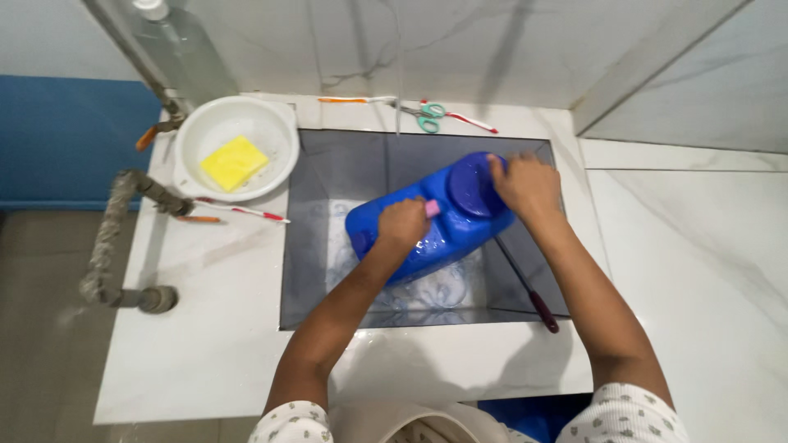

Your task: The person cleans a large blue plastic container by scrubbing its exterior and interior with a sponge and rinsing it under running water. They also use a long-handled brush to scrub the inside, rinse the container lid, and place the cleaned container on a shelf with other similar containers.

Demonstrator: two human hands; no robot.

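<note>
Over the dark square sink (328, 246) set into the white marble tabletop (213, 328), a large blue plastic container (443, 230) lies on its side, tilted, with its round blue lid end pointing far and to the right. The left hand (402, 223) rests on top of the container's body, fingers closed around a small pink thing (432, 208), probably a scrubbing pad, though too little of it shows to be sure. The right hand (525, 184) grips the far right end of the container at the lid's rim, fingers curled over its edge. The two hands are apart, one at each side of the lid. Soapy water covers the sink floor beneath the container. A long dark-handled tool (529, 287) leans along the right side of the sink, its maroon end resting on the near rim. On the tabletop to the left stands a white bowl (279, 135) holding a yellow sponge (234, 162), with a toothbrush (242, 212) just beside its near edge. At the far edge lie green-handled scissors (427, 115) and another toothbrush (353, 100). A pipe (111, 238) runs down the left side.
</note>
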